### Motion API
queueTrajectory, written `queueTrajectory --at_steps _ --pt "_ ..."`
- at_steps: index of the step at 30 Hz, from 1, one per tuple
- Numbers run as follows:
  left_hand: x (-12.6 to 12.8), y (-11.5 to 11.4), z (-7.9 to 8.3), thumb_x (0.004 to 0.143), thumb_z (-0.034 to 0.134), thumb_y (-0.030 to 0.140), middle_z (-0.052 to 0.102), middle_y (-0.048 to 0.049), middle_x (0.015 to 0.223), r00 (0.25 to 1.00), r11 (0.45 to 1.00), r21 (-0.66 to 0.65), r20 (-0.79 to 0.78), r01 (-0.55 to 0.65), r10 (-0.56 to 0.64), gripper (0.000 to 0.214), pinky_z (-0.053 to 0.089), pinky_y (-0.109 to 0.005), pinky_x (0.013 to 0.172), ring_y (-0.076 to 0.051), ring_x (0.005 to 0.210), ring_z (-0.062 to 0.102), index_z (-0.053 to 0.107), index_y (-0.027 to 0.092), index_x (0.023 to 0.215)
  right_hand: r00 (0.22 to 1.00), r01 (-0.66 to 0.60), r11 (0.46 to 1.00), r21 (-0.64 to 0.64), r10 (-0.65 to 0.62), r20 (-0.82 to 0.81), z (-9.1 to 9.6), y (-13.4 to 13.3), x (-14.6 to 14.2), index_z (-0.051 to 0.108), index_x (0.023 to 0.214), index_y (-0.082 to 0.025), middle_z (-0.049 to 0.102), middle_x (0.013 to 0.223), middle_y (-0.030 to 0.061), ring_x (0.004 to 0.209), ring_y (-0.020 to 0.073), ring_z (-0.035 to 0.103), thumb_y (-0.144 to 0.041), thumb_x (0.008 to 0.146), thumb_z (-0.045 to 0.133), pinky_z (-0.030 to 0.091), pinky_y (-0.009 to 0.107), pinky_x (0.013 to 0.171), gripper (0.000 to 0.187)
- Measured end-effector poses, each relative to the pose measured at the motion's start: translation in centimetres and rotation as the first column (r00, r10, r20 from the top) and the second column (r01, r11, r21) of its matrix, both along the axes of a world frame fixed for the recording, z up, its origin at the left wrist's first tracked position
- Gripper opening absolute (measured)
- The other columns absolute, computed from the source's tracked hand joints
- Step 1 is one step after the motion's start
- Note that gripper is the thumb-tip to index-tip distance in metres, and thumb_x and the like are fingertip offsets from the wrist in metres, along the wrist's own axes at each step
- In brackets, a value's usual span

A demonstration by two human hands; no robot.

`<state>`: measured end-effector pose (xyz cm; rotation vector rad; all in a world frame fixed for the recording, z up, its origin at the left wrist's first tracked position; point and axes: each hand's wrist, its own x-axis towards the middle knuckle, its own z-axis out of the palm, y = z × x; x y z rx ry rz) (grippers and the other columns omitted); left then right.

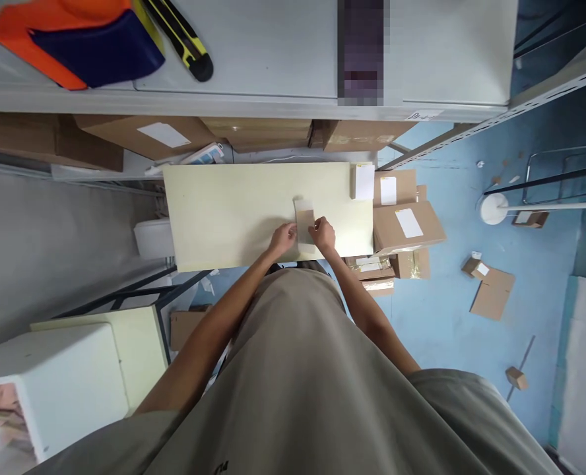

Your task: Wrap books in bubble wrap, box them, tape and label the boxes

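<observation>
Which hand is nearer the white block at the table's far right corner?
Right. The right hand is to the lower left of the white block in view, beside the tan piece; the left hand is on that piece's other side, farther left.

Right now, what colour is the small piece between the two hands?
The small piece is light brown with a whitish far end. Best view: head.

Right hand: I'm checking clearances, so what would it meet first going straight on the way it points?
The right hand would likely first meet the brown-and-white piece on the table; whether they touch is unclear.
</observation>
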<state>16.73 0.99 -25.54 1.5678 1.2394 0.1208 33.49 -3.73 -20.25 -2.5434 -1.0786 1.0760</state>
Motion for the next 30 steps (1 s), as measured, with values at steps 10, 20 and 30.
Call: queueTrajectory --at_steps 10,20,30 --pt "-4.4 1.8 0.7 0.099 0.065 0.022 0.083 -0.0092 0.116 0.980 0.981 -0.106 0.091 -0.164 0.174 0.017 0.065 -0.033 0.089 -0.021 0.095 0.080 0.077 0.020 0.110 0.974 -0.196 0.976 0.097 0.205 -0.095 1.1 0.4 -7.5 0.068 0.122 -0.024 0.076 0.127 0.0103 0.103 0.0231 0.077 -0.025 0.104 0.061 0.057 0.035 0.095 0.020" --pt "-7.2 4.4 1.6 0.082 0.073 0.008 0.084 -0.0107 0.100 0.991 0.989 -0.081 -0.071 -0.120 0.115 0.021 0.059 -0.039 0.100 -0.029 0.103 0.080 0.080 0.019 0.099 0.921 -0.388 0.921 -0.014 0.387 -0.052 1.7 1.1 -12.0 0.073 0.138 -0.020 0.064 0.156 0.0134 0.129 0.0265 0.072 -0.016 0.097 0.069 0.057 0.037 0.112 0.041" --pt "-17.6 14.5 13.0 0.098 0.065 0.030 0.081 -0.0118 0.120 0.856 0.862 0.226 0.379 -0.455 0.353 0.030 0.063 -0.034 0.092 -0.021 0.098 0.078 0.073 0.018 0.125 0.886 -0.463 0.598 0.654 0.301 0.352 18.0 15.5 -13.4 0.063 0.145 -0.018 0.068 0.147 0.0152 0.134 0.0302 0.064 -0.031 0.110 0.050 0.054 0.044 0.115 0.040"
